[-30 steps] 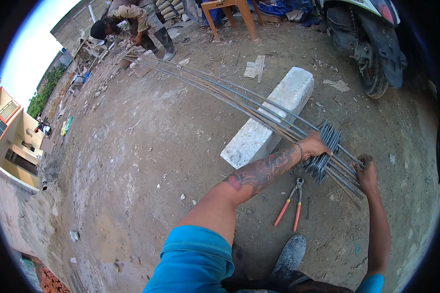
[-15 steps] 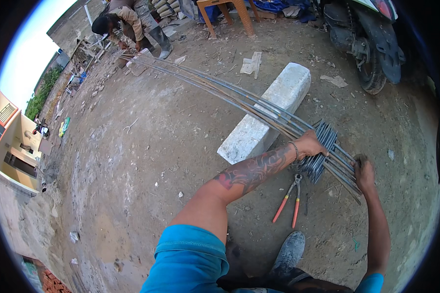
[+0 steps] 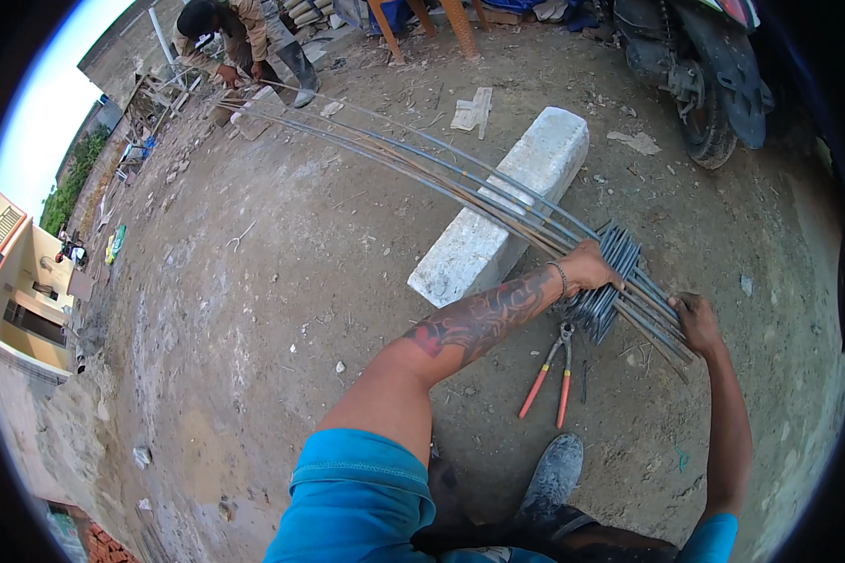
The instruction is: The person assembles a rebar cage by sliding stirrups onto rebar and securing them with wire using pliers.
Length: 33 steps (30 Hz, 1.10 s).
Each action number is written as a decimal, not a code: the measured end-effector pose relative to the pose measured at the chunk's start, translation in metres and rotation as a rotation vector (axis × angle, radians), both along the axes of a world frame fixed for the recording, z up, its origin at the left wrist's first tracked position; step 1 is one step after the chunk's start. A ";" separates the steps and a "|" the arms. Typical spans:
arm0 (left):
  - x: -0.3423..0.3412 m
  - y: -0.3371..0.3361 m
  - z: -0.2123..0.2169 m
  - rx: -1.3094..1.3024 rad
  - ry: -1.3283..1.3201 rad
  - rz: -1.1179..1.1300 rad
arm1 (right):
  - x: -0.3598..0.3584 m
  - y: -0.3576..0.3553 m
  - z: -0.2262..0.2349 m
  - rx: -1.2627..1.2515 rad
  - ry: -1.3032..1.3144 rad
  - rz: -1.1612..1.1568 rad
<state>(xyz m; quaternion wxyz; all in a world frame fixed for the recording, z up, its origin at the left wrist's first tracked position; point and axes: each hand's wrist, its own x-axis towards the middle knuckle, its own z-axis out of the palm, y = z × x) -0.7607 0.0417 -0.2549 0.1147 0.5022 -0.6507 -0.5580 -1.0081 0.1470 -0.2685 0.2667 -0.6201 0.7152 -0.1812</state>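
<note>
Steel rods (image 3: pixel 460 178) are long, heavy and springy. Left hand (image 3: pixel 591 267) grips the ties (image 3: pixel 610 281); right hand (image 3: pixel 697 321) clamps the near rod ends.

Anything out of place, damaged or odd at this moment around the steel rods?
Nothing stands out. The long steel rods lie bundled across the white concrete block, both hands grip the stirrup end, and orange-handled pliers lie on the dirt.

Long steel bars (image 3: pixel 460 178) across white block, wire stirrups (image 3: pixel 606 286) bunched on end
</note>
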 end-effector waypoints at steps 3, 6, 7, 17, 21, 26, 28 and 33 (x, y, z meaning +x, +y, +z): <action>-0.001 0.000 -0.001 -0.012 -0.001 0.012 | 0.002 0.001 0.001 -0.024 0.009 -0.005; -0.002 -0.001 -0.002 -0.004 -0.015 0.024 | -0.004 0.000 -0.008 -0.032 0.047 -0.017; -0.002 -0.001 -0.002 -0.010 -0.009 0.026 | -0.005 0.000 -0.010 -0.049 0.043 -0.007; -0.008 0.001 0.000 -0.031 -0.014 -0.005 | -0.005 0.004 0.001 0.056 0.065 -0.052; -0.003 -0.004 -0.007 -0.057 0.029 -0.039 | -0.005 -0.001 0.000 0.018 0.030 0.036; 0.000 -0.008 -0.012 -0.060 0.029 0.002 | 0.007 -0.001 0.000 0.033 -0.008 -0.005; -0.002 -0.010 -0.018 -0.047 0.023 -0.032 | 0.025 0.003 0.008 -0.346 0.148 -0.111; -0.006 0.003 0.002 -0.019 0.017 -0.023 | 0.073 0.000 0.047 -0.040 -0.064 -0.161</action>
